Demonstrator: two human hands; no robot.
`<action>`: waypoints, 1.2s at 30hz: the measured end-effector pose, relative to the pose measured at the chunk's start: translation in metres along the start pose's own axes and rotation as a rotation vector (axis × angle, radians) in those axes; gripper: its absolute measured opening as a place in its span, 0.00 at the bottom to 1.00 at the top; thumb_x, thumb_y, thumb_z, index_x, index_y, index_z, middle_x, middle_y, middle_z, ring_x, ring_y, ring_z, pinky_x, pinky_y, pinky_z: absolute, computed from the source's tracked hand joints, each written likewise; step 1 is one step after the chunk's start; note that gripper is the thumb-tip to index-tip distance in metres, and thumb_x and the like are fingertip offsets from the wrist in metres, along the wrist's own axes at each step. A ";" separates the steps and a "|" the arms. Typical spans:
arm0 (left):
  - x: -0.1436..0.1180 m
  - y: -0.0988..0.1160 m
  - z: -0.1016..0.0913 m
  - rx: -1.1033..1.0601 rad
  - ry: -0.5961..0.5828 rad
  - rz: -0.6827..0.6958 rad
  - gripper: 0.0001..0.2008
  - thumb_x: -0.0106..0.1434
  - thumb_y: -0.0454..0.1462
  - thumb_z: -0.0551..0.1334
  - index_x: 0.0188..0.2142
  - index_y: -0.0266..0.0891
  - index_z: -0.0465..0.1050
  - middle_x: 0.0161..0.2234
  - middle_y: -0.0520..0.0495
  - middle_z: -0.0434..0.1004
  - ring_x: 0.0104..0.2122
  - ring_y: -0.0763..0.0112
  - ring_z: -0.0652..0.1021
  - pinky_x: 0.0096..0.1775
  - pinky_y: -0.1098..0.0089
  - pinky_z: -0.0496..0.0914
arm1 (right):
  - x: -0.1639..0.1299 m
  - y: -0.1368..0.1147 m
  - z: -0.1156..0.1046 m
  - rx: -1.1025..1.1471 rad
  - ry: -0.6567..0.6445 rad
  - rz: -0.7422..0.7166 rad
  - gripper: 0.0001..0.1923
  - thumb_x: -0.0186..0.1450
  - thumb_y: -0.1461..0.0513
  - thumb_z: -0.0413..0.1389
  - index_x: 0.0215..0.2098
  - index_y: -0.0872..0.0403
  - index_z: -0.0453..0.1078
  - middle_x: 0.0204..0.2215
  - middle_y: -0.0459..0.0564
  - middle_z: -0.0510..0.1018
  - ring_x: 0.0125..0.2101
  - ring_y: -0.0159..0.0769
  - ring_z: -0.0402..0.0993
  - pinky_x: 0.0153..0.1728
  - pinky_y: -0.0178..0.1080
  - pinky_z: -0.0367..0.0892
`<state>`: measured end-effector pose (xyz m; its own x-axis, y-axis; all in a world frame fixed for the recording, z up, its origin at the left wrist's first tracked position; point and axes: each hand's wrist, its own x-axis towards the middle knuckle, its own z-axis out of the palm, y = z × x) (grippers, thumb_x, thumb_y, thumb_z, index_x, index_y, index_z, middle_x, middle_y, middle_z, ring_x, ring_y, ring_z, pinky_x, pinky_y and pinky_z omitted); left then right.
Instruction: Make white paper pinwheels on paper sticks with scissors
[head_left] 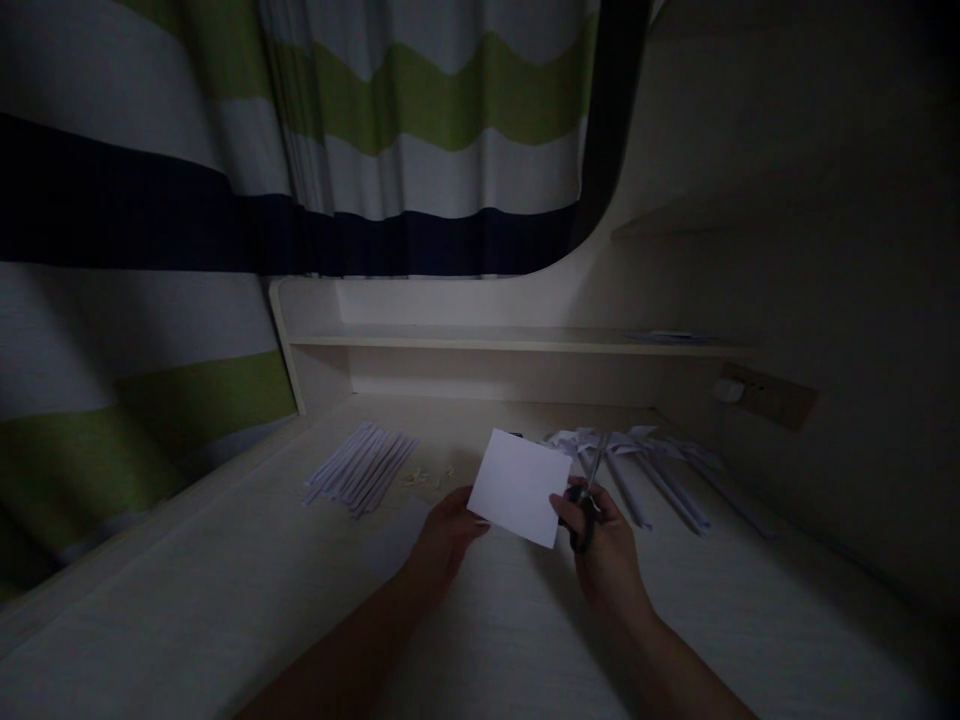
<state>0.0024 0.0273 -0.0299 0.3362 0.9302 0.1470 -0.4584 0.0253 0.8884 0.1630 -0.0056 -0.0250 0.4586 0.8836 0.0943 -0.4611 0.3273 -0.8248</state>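
A square sheet of white paper (519,488) is held up over the desk between both hands. My left hand (448,530) pinches its lower left corner. On the opposite side, my right hand (606,545) has the thumb on the paper's right edge and also holds black-handled scissors (581,528), their blades pointing up and away. Beneath and beside my left hand lies another pale sheet (386,540) on the desk, partly hidden by the forearm.
Several rolled paper sticks (360,468) lie side by side at the left. At the right are several paper rods with folded paper tops (664,485). Small pale scraps (424,477) sit between. A shelf (480,340) runs along the back, a wall socket (772,393) at right, striped curtains (450,120) behind.
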 end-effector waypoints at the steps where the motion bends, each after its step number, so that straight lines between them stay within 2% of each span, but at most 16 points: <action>1: -0.002 -0.002 0.004 0.005 -0.081 -0.038 0.16 0.42 0.31 0.62 0.34 0.36 0.73 0.34 0.43 0.75 0.37 0.63 0.73 0.39 0.67 0.64 | -0.002 0.001 0.001 0.013 0.002 0.007 0.19 0.43 0.64 0.63 0.33 0.51 0.65 0.25 0.40 0.69 0.27 0.27 0.66 0.29 0.31 0.61; 3: -0.007 -0.006 0.011 0.058 -0.188 -0.089 0.16 0.42 0.31 0.64 0.34 0.35 0.73 0.35 0.41 0.75 0.38 0.61 0.73 0.39 0.66 0.64 | -0.005 0.004 0.002 0.016 -0.002 0.011 0.20 0.44 0.63 0.63 0.34 0.51 0.65 0.26 0.41 0.69 0.27 0.28 0.66 0.30 0.32 0.61; 5: -0.010 -0.008 0.014 0.138 -0.199 -0.130 0.14 0.46 0.34 0.63 0.36 0.35 0.73 0.35 0.40 0.75 0.37 0.62 0.73 0.38 0.66 0.65 | -0.007 0.006 0.002 -0.003 -0.016 0.003 0.20 0.44 0.63 0.63 0.35 0.51 0.64 0.26 0.42 0.70 0.27 0.29 0.67 0.29 0.32 0.61; 9: -0.009 -0.010 0.011 0.217 -0.072 -0.134 0.15 0.49 0.41 0.62 0.33 0.32 0.74 0.30 0.39 0.77 0.28 0.66 0.75 0.33 0.67 0.67 | -0.009 0.006 0.004 -0.061 -0.047 0.000 0.19 0.44 0.62 0.63 0.34 0.52 0.64 0.24 0.42 0.70 0.26 0.29 0.67 0.27 0.32 0.61; 12: -0.005 -0.008 0.008 0.230 -0.006 -0.151 0.14 0.48 0.41 0.63 0.28 0.30 0.74 0.24 0.40 0.77 0.23 0.67 0.75 0.30 0.67 0.68 | -0.008 0.001 0.006 -0.139 -0.096 0.024 0.20 0.43 0.60 0.63 0.33 0.53 0.64 0.23 0.41 0.70 0.25 0.29 0.67 0.27 0.31 0.61; 14: -0.003 -0.004 0.006 0.219 0.082 -0.144 0.13 0.47 0.41 0.63 0.25 0.30 0.74 0.21 0.42 0.76 0.22 0.68 0.75 0.29 0.68 0.69 | -0.006 -0.001 0.006 -0.216 -0.142 0.050 0.21 0.42 0.59 0.63 0.33 0.53 0.64 0.22 0.42 0.70 0.24 0.30 0.67 0.27 0.32 0.60; 18: 0.001 0.006 0.003 0.186 0.265 -0.027 0.11 0.46 0.39 0.64 0.22 0.30 0.72 0.19 0.45 0.75 0.22 0.68 0.75 0.30 0.69 0.69 | -0.005 0.001 0.006 -0.362 -0.329 0.130 0.19 0.45 0.55 0.61 0.32 0.55 0.64 0.19 0.42 0.69 0.20 0.29 0.65 0.25 0.33 0.59; 22: 0.002 0.013 -0.002 0.183 0.321 0.092 0.11 0.47 0.39 0.63 0.26 0.30 0.72 0.21 0.45 0.76 0.24 0.69 0.76 0.29 0.72 0.68 | -0.010 0.007 0.007 -0.450 -0.580 0.226 0.18 0.45 0.55 0.61 0.30 0.56 0.63 0.18 0.40 0.67 0.18 0.27 0.62 0.23 0.32 0.59; 26: 0.002 0.015 -0.003 0.209 0.345 0.123 0.12 0.48 0.40 0.62 0.26 0.30 0.73 0.21 0.43 0.76 0.24 0.67 0.76 0.26 0.72 0.68 | -0.016 0.007 0.011 -0.503 -0.715 0.257 0.18 0.46 0.56 0.60 0.31 0.56 0.63 0.17 0.40 0.66 0.18 0.26 0.61 0.21 0.32 0.59; 30: 0.000 0.018 0.001 0.244 0.324 0.109 0.12 0.49 0.40 0.62 0.26 0.29 0.73 0.20 0.43 0.76 0.23 0.67 0.76 0.26 0.73 0.68 | -0.015 0.010 0.009 -0.501 -0.752 0.266 0.18 0.46 0.55 0.59 0.31 0.56 0.62 0.18 0.41 0.67 0.18 0.26 0.61 0.19 0.32 0.58; 36: -0.003 0.021 0.005 0.276 0.305 0.105 0.13 0.48 0.40 0.62 0.26 0.29 0.74 0.21 0.42 0.77 0.23 0.67 0.76 0.26 0.72 0.69 | -0.010 0.023 0.002 -0.525 -0.720 0.227 0.18 0.46 0.55 0.59 0.31 0.56 0.63 0.17 0.41 0.66 0.15 0.25 0.59 0.17 0.31 0.56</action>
<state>-0.0041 0.0230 -0.0100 0.0215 0.9893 0.1440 -0.2253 -0.1355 0.9648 0.1459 -0.0064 -0.0434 -0.2657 0.9609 0.0782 0.0030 0.0819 -0.9966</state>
